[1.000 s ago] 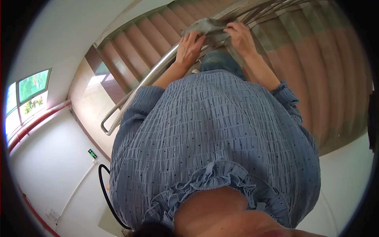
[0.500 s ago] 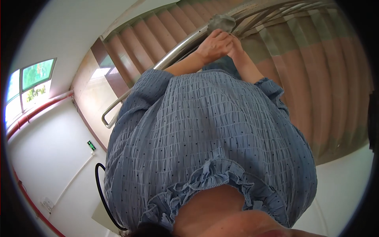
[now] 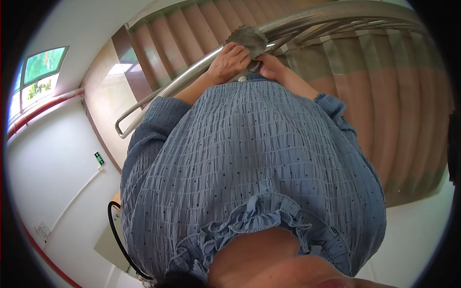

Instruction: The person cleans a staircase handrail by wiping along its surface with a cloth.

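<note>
A grey cloth [image 3: 249, 41] with a wavy edge hangs spread over the metal handrail [image 3: 187, 76], bunching lower down between my hands. My left hand [image 3: 229, 63] is closed on its left side, with curled fingers lying over the fabric. On the cloth's lower right part, my right hand [image 3: 271, 66] pinches the fabric between thumb and fingers. Both hands are close together at the rail, in front of my blue dotted shirt [image 3: 254, 144]. Part of the cloth is hidden behind my left fingers.
Brown stairs [image 3: 187, 36] rise beyond the rail, and more steps [image 3: 374, 105] curve down the right side. The rail's looped end [image 3: 120, 126] is at left. A window [image 3: 43, 69], a red pipe [image 3: 45, 109] and a green exit sign [image 3: 99, 158] are on the left.
Both hands have moved left along the rail and slightly apart. The cloth, bunched above the hands before, now shows as a wider, flatter piece.
</note>
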A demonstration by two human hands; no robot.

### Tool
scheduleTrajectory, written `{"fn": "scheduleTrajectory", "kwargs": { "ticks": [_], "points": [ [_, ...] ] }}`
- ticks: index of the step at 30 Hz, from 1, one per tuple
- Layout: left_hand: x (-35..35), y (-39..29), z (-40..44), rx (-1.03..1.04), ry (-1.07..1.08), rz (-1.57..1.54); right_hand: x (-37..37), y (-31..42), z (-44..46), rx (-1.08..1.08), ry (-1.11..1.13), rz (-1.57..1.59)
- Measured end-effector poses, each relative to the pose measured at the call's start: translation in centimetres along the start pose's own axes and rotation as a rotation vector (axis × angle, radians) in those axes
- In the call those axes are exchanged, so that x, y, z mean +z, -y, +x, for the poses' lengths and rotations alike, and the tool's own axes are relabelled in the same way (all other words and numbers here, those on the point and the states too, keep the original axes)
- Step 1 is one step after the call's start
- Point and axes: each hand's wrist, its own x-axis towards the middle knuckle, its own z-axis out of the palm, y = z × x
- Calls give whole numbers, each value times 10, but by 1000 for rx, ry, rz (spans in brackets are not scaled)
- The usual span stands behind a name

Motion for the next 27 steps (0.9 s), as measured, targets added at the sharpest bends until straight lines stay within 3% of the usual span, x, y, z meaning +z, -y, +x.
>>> {"fn": "scheduleTrajectory", "kwargs": {
  "ticks": [4,6,7,8,10,12,15,16,18,20,22,25,27],
  "points": [
    [-10,9,5,-135,-99,-38,29,36,-57,9,-92,-194],
    [-5,15,4,-300,-203,-77,48,62,-79,-246,-107,-617],
    [1,19,5,-319,-210,-77,61,80,-88,-232,-105,-633],
    [7,22,7,-450,-230,-99,76,100,-95,-414,-177,-1067],
    [17,29,14,-660,-312,-174,95,124,-98,-595,-224,-1515],
    [25,31,21,-707,-340,-219,103,142,-84,-1389,-212,-2060],
    [30,38,20,-783,-321,-269,109,150,-63,-1302,-146,-2299],
    [30,39,15,-818,-227,-243,110,148,-54,-1305,-120,-2308],
    [28,41,0,-866,-141,-214,110,135,-35,-1016,-131,-2510],
    [23,44,-21,-904,-64,-103,113,118,-17,-995,-32,-2502],
    [34,43,-38,-932,-122,-56,112,107,-10,-956,62,-2489],
    [48,36,-34,-1004,-137,-27,113,107,-6,-1052,114,-2440],
    [61,32,-12,-933,-108,-163,110,136,-22,-963,-16,-2531]
  ]
}}
